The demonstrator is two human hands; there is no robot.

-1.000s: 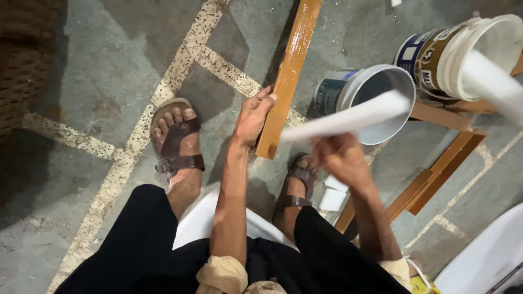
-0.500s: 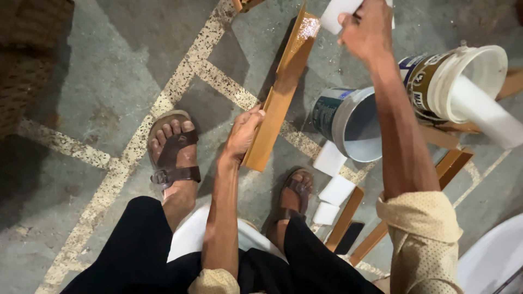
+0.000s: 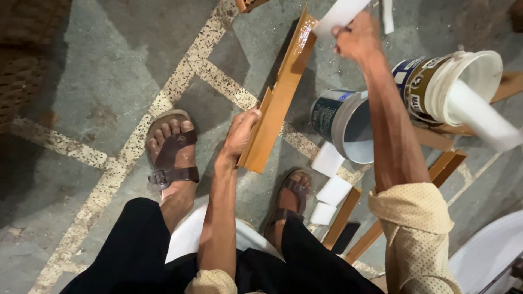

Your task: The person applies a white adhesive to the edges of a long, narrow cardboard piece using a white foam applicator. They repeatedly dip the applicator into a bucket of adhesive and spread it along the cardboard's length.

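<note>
Gripping the near end of a long orange wood strip (image 3: pixel 280 98) with the left hand (image 3: pixel 239 133), long axis running up and away toward the right hand (image 3: pixel 357 38). Right hand closed on a white pad (image 3: pixel 340 13) right by the strip's far end. Two tipped buckets (image 3: pixel 343 122) (image 3: pixel 452 87) just right of it; contents hard to tell, white inside.
</note>
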